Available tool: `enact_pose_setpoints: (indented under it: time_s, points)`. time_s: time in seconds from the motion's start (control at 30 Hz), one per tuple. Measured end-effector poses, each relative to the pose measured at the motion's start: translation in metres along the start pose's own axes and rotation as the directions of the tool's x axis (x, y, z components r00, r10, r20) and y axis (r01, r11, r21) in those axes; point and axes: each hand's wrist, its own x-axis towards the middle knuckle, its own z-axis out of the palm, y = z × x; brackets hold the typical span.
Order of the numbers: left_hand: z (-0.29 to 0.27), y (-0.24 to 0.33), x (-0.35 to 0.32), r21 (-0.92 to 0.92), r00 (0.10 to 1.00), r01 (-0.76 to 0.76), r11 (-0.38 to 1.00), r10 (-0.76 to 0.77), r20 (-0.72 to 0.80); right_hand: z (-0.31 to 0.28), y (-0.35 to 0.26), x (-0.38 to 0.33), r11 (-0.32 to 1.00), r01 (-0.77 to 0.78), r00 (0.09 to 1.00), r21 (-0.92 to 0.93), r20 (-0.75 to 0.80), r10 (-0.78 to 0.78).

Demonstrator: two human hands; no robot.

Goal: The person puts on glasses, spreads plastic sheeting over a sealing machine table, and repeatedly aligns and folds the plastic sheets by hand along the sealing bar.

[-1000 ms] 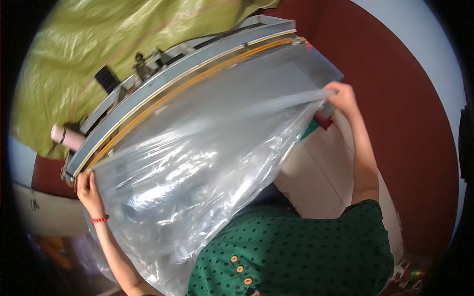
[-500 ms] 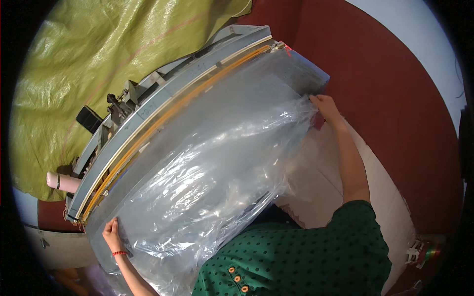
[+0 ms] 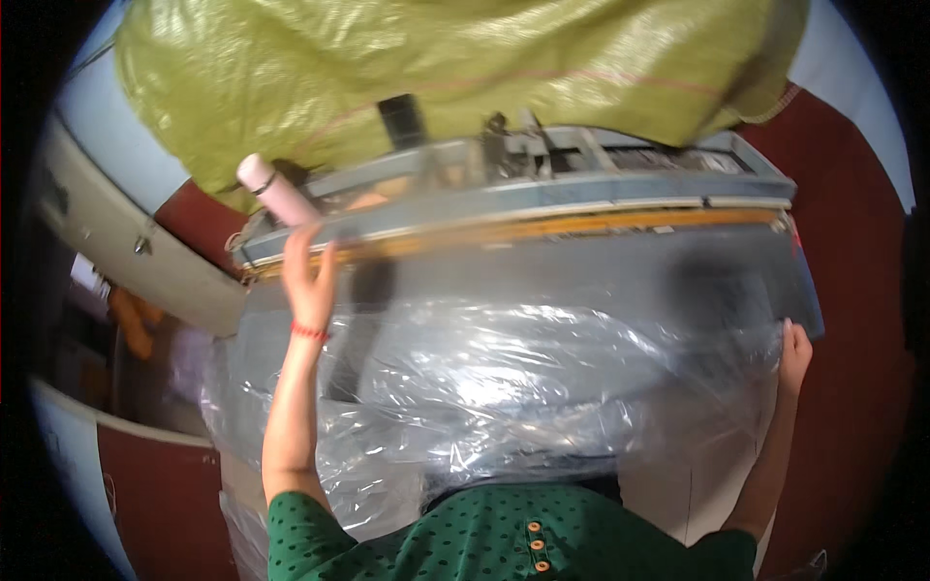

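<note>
"Left hand (image 3: 313, 289) first: what does the head view show?"

"It is raised at left of centre, thumb and fingers apart, in front of the left end of a long blue-grey trough (image 3: 581, 192). I cannot tell whether it touches anything. A red bracelet (image 3: 309, 332) circles the wrist."

"And the right hand (image 3: 796, 356)?"

"Far right of the frame, its fingers pinched together on the edge of a clear plastic sheet (image 3: 504, 387)."

"Where does that sheet lie?"

"Across the middle and lower centre, shiny and wrinkled, over a grey tabletop (image 3: 562, 266)."

"And beyond?"

"An orange strip (image 3: 581, 226) runs along the trough's near side. A pink bottle (image 3: 281, 197) tilts at upper left; yellow-green sheeting (image 3: 465, 48) fills the top."
</note>
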Motion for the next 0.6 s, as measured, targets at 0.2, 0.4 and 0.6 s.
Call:
enact_pose_setpoints:
  time_s: [0.2, 0.4, 0.6]
  points:
    - [0.089, -0.058, 0.12, -0.11, 0.91, 0.391, 0.914, -0.366, 0.196, 0.06, 0.01, 0.026, 0.987, 0.157, 0.987, -0.041, -0.008, -0.158]
    - [0.177, -0.044, 0.161, 0.029, 0.783, 0.564, 0.826, -0.545, 0.3, 0.06, -0.004, 0.026, 0.97, 0.095, 0.99, -0.225, -0.083, -0.116]
    - [0.211, -0.054, 0.161, 0.18, 0.725, 0.646, 0.742, -0.67, 0.16, 0.065, -0.013, 0.025, 0.953, 0.046, 0.993, -0.3, -0.092, -0.077]
